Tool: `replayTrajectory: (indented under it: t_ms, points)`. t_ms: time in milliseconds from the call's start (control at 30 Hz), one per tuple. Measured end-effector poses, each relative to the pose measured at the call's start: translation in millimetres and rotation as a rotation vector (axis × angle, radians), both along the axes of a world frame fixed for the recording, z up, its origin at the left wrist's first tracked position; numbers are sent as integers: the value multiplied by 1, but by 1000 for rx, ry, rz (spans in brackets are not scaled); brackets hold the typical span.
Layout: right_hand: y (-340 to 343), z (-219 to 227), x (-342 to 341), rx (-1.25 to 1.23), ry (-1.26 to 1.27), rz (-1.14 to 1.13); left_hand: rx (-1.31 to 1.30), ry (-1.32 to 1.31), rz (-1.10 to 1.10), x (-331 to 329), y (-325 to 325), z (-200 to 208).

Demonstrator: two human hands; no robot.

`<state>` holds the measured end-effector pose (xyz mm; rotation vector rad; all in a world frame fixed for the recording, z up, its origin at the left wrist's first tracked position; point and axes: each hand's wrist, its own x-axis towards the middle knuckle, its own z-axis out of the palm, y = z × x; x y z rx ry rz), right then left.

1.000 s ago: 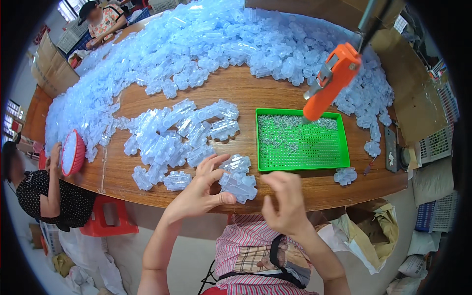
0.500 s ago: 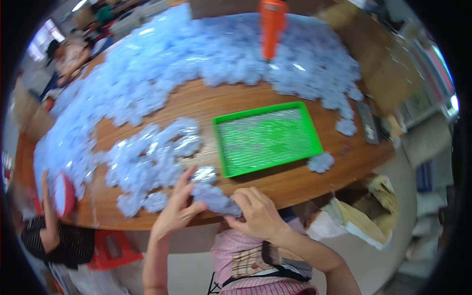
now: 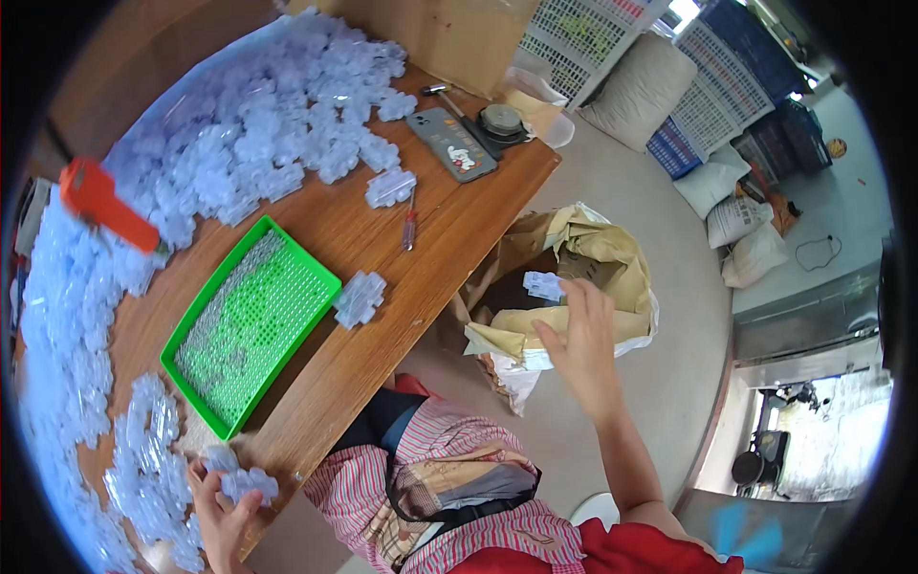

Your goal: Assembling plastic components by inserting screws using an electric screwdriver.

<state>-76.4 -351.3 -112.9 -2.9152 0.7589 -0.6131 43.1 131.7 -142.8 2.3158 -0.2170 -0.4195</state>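
The right hand [image 3: 585, 356], thumb and fingers parted, has swung to 3 o'clock: a pale-blue translucent plastic piece [image 3: 542, 285] is now over the open tan paper sack [image 3: 626, 292]. The left hand [image 3: 222, 517], 7 o'clock, touches similar pieces [image 3: 251, 485], grip unclear.

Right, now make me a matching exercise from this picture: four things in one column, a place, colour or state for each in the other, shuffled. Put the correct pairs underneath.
Things:
1. Green tray
2. Right hand
3. Orange power tool
4. Phone

Places, colours, states:
A. Attached to a dark cord
B. Dark grey, with a white cartoon figure
C. At the mouth of the open sack
D. Holds many small silvery pieces

Pairs: 1-D, 2-C, 3-A, 4-B
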Motion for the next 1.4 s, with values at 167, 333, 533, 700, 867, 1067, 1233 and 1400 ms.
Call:
replayTrajectory:
  t_ms: [167,333,533,700,867,1067,1233,1400]
  points:
    - [67,-3,9,1080,182,397,-290,347,101,-10,9,0]
    - [155,-28,22,2011,208,844,-318,537,-219,-34,-58,60]
    - [129,-59,11,3199,324,-11,-107,-11,-658,-25,-219,90]
    - [35,-86,1,3014,-495,154,-212,-413,-728,-23,-318,47]
    - [-53,-68,1,2540,-1339,-152,-647,-177,-841,-34,-329,93]
    - [-76,-79,-6,2645,-1718,-140,-1672,203,-780,-34,-251,162]
    - [-16,-43,38,2388,-814,125,-1682,144,-910,-32,-219,189]
    - [72,-43,91,1098,-299,291,-1551,39,-1058,-31,-198,172]
